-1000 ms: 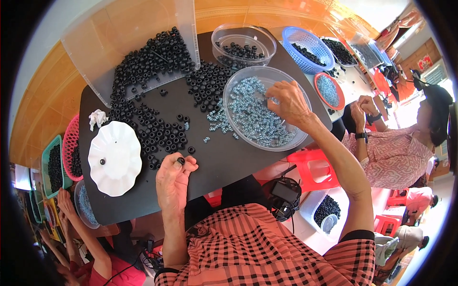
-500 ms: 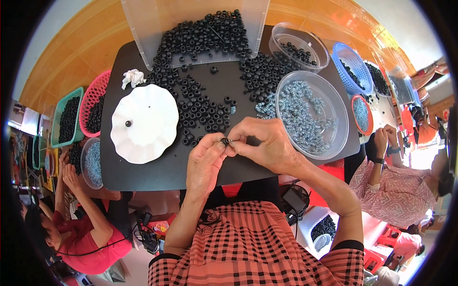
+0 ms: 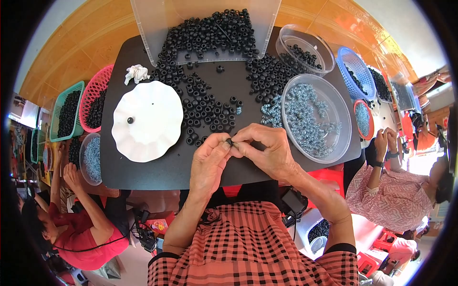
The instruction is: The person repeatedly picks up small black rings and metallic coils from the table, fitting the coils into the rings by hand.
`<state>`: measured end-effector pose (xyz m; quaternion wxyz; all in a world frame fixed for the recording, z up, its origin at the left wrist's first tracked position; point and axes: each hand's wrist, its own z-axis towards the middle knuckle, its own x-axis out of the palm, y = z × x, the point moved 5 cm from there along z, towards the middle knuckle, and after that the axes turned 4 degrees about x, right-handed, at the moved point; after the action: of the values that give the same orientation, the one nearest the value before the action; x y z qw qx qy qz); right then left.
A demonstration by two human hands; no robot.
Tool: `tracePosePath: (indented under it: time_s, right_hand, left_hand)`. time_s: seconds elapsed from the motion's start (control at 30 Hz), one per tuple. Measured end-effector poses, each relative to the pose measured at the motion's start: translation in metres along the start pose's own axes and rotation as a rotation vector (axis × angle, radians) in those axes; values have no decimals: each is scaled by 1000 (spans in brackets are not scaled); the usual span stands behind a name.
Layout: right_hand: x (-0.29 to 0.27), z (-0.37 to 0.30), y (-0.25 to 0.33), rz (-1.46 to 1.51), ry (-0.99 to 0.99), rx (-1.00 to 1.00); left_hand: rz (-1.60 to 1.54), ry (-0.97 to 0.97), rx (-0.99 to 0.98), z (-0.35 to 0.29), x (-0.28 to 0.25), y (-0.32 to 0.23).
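My left hand (image 3: 209,159) pinches a small black hollow plastic piece (image 3: 230,141) between thumb and fingertips, above the table's near edge. Against it press the closed thumb and fingertips of my right hand (image 3: 269,148); whatever they grip is hidden. Loose black hollow pieces (image 3: 210,113) lie just beyond my hands. To the right stands a round clear tub (image 3: 344,125) holding small bluish-grey coil-like parts (image 3: 305,121), and more of these lie beside it. A white scalloped plate (image 3: 148,136) on the left carries one black piece (image 3: 130,120).
A clear plastic bin (image 3: 160,28) tipped toward me spills black pieces onto the dark table (image 3: 143,174). Behind the tub is another clear container (image 3: 324,47). Crumpled white tissue (image 3: 137,74) lies near the plate. People work on both sides, beside pink (image 3: 90,93) and blue (image 3: 346,59) baskets.
Both hands stay together at the black piece; the right fingertips have closed in over it, covering the small metallic bit that showed there. The whole view has shifted slightly.
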<state>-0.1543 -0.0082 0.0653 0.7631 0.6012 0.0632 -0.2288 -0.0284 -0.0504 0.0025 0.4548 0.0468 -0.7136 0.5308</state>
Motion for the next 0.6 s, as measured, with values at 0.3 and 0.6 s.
tracePosePath:
  time_s: [0.3, 0.6]
  right_hand:
    - [0, 10, -4, 23, 36, 277]
    - [-21, 100, -25, -294, -50, -85]
  left_hand:
    - [88, 50, -1, 1, 5, 0]
    - [170, 79, -37, -1, 6, -1]
